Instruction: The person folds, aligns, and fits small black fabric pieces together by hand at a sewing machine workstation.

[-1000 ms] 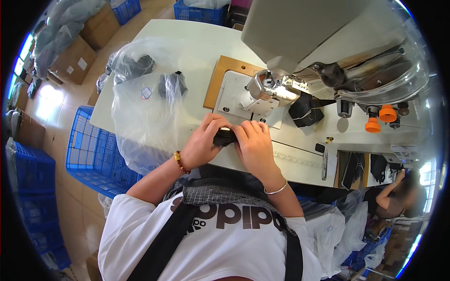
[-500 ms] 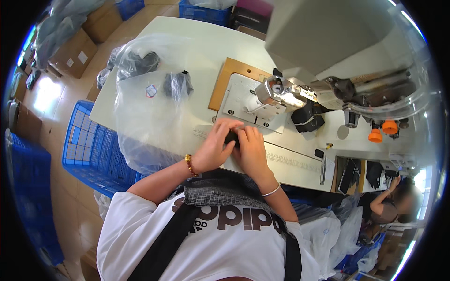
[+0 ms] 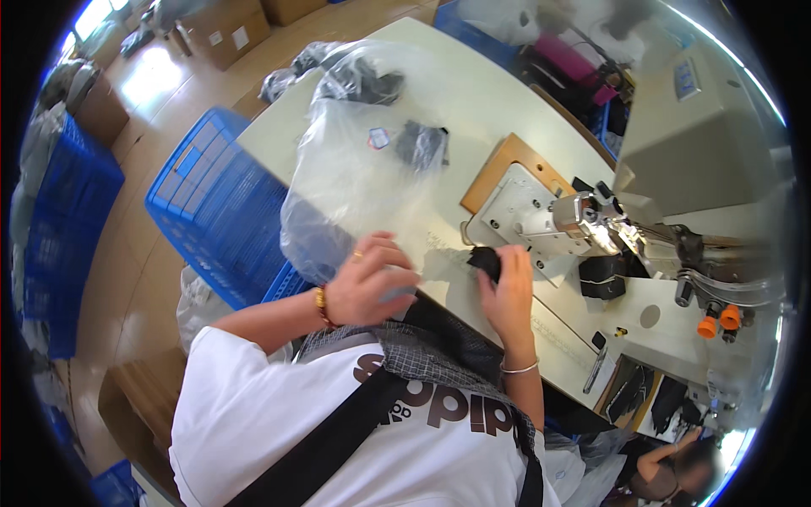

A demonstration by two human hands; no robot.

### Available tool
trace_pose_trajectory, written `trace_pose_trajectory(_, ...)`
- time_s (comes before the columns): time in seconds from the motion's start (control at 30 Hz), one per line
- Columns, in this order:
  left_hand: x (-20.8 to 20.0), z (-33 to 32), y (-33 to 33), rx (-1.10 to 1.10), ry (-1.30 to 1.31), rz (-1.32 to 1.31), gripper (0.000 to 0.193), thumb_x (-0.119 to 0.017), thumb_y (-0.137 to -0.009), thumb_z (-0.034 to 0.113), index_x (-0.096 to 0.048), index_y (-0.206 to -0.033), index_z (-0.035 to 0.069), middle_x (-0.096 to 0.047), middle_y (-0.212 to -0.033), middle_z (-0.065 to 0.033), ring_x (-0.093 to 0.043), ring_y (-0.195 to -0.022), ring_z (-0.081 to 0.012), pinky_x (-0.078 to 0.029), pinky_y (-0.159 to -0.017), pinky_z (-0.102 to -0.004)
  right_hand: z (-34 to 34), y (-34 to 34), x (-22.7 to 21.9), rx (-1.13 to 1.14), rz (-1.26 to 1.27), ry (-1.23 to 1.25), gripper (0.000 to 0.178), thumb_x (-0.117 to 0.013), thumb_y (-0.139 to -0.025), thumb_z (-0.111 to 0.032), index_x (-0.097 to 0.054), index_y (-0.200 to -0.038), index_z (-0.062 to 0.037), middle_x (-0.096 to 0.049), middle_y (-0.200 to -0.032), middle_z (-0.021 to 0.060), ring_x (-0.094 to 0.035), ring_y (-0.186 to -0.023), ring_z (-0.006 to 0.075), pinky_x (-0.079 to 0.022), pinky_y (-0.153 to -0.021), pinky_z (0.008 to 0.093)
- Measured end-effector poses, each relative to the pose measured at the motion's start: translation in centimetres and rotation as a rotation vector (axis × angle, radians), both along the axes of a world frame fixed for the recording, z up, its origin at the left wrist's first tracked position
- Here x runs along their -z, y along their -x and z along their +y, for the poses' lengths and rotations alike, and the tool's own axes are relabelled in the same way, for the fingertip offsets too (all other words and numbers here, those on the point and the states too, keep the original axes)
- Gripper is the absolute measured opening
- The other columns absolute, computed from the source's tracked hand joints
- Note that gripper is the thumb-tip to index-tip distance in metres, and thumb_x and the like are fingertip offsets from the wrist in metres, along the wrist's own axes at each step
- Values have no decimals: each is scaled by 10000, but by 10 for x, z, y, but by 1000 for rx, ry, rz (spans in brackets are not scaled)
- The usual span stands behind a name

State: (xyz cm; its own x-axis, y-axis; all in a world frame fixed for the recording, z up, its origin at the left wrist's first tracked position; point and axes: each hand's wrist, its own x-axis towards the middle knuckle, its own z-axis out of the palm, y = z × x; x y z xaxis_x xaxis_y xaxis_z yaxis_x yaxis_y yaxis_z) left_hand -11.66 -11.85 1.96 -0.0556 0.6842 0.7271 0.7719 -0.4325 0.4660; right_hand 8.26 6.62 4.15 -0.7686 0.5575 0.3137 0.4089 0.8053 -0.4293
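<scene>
A small piece of black fabric (image 3: 485, 262) is pinched in my right hand (image 3: 512, 291), over the pale table beside the sewing machine's plate. My left hand (image 3: 372, 283) is raised apart from it, near the table's front edge and the lower end of a clear plastic bag (image 3: 338, 186). Its loosely bent fingers are slightly smeared by motion, and nothing shows in them. The metal sewing machine head (image 3: 579, 221) stands just beyond my right hand, above a white plate on a tan board (image 3: 507, 160).
Left of the table (image 3: 414, 59) stands a blue plastic basket (image 3: 224, 207). Dark bundles lie in and beside the clear bag. A black bundle (image 3: 601, 279) sits right of the machine, near orange knobs (image 3: 718, 319). At the lower right another person (image 3: 663, 469) is at work.
My hands were together at the black fabric; now the left has drawn away leftward and the fabric stays in my right. The view has turned, shifting the table and machine rightward.
</scene>
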Motion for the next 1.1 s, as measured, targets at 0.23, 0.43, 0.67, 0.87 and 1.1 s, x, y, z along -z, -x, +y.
trace_pose_trajectory(0.23, 98, -99, 19, -457, 299, 192, 512, -859, -721, 321, -624, -1144, 154, -513, -1178, -89, -469, -1148, -287, -289, -1090, -579, 4, 8, 12, -18, -26, -141, 383, -756, -788, -103, -578, -1120, -34, -565, -1085, 139, -550, -1047, 340, -429, -863, 438)
trace_pose_trajectory(0.43, 118, -101, 20, -727, 370, 377, 428, -781, -804, 230, -652, -1211, 263, -460, -1274, -77, -407, -1273, -265, -175, -1155, -550, 14, 11, 29, 6, -97, -168, 367, -747, -800, -102, -575, -1114, -20, -584, -1117, 152, -557, -1057, 355, -455, -894, 454)
trace_pose_trajectory(0.67, 69, -98, 51, -749, 253, 590, 370, -799, -770, 236, -715, -1128, 272, -524, -1265, -70, -439, -1262, -249, -214, -1143, -539, -21, -1, 10, -86, 134, 514, 369, -726, -879, -111, -572, -1170, 55, -669, -1053, 143, -645, -981, 275, -497, -901, 365)
trace_pose_trajectory(0.87, 73, -123, 71, -465, 255, 548, 307, -785, -807, 327, -707, -1094, 249, -526, -1293, -71, -435, -1276, -257, -200, -1149, -560, -72, -1, -8, -502, 43, 905, 427, -752, -882, -107, -575, -1234, 58, -708, -1053, 118, -659, -948, 168, -517, -871, 317)
trace_pose_trajectory(1.1, 143, -103, 62, -664, 183, 713, 257, -692, -843, 269, -656, -1097, 281, -489, -1394, -59, -387, -1370, -225, -102, -1185, -586, -125, 27, 47, -656, -91, 1068, 398, -727, -888, -103, -560, -1217, 45, -700, -1017, 151, -650, -906, 201, -509, -860, 336)
